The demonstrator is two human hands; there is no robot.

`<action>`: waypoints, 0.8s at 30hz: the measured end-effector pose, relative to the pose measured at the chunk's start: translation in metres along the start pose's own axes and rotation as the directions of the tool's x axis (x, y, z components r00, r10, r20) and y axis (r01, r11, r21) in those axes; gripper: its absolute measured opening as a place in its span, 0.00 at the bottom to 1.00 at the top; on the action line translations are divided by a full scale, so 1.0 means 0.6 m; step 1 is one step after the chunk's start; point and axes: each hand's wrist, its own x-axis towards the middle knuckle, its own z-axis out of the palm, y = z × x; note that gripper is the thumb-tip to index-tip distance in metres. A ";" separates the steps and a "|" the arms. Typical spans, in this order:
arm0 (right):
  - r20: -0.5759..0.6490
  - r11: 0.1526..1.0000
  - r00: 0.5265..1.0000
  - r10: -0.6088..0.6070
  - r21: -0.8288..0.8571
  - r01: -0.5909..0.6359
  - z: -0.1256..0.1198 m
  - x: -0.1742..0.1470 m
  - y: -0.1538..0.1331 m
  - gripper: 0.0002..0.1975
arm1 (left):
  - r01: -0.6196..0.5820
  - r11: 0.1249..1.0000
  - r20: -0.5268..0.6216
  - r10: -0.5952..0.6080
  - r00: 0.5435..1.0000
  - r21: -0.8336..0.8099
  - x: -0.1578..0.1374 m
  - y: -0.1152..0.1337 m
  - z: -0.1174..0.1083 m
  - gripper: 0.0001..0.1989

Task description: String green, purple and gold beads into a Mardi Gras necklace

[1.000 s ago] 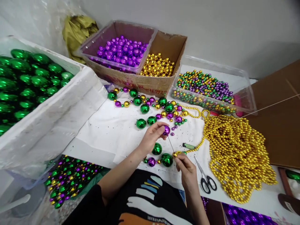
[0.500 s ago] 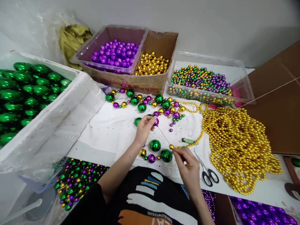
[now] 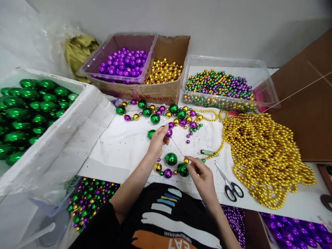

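Since the earlier frame, the bare left hand (image 3: 157,141) and its glossy purple ball-shaped bead (image 3: 169,132) have moved left and slightly farther from the wearer, measured against the beads lying on the cloth; the bare right hand (image 3: 203,176) has shifted slightly left too, and the view has drifted. A white counter (image 3: 301,206) bears a dark-flecked white cloth (image 3: 127,145). A white foam-like box (image 3: 64,138) of shiny green balls stands at left; behind the cloth are a brown cardboard box (image 3: 155,97) with purple and gold beads and a clear plastic tray (image 3: 269,91) of mixed small beads, probably ringed around for easy reach. At right lies a heap of gold bead strands (image 3: 267,155), with black-handled metal scissors (image 3: 228,182) beside it, handles toward the wearer. Between the hands rest two large shiny green balls (image 3: 171,159). The left fingers pinch the purple bead above the cloth; the right fingers pinch a smaller glossy gold bead (image 3: 186,160), nearer the wearer. Both beads are round, with no clear long axis. A thin dark cord (image 3: 177,147) runs straight between them, its long axis slanting from the purple bead rightward and toward the wearer; the hands seem held apart to keep it taut.
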 end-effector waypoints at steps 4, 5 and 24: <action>-0.112 0.997 0.991 -0.069 -0.041 0.065 0.005 -0.004 -0.008 0.10 | 0.079 0.997 -0.060 -0.079 0.995 0.009 0.003 -0.004 -0.004 0.28; -0.133 0.995 0.987 -0.088 -0.051 0.081 0.006 -0.005 -0.010 0.09 | 0.087 0.996 -0.071 -0.086 0.994 0.009 0.004 -0.004 -0.006 0.28; -0.079 0.886 0.997 0.021 0.463 0.018 0.036 0.038 -0.031 0.19 | -0.030 0.997 -0.053 0.033 0.998 0.071 -0.020 0.033 0.023 0.26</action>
